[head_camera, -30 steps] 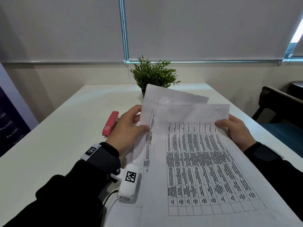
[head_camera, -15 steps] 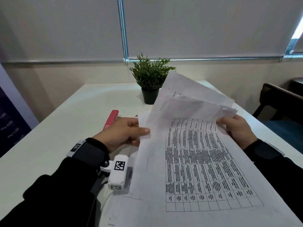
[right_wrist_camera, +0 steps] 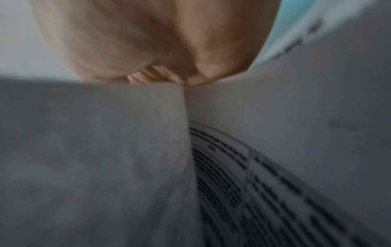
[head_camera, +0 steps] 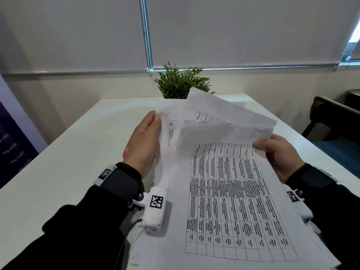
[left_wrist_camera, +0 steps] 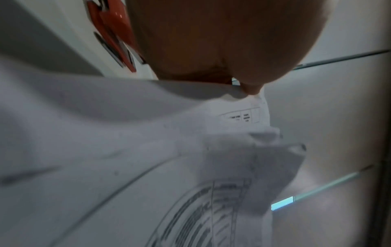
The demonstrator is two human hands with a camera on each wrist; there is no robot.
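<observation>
Your left hand (head_camera: pixel 143 145) pinches the sheets (head_camera: pixel 229 201) at ten o'clock and your right hand (head_camera: pixel 280 154) grips them at two. Raised above the counter (head_camera: pixel 78 152), they fan unevenly, so squaring remains. The stapler (left_wrist_camera: pixel 112 33) at nine looks unused.

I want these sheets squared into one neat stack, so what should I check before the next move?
1. Left hand grips the left edge of the printed sheets: ok.
2. Right hand grips their right edge: ok.
3. Top edges aligned: not ok, the sheets fan apart at the top.
4. Sheets lying flat: not ok, the upper ends are lifted and bent.
5. Red stapler close by on the table: ok, it lies just behind the left hand.
6. Every page present and in order: cannot tell.
</observation>
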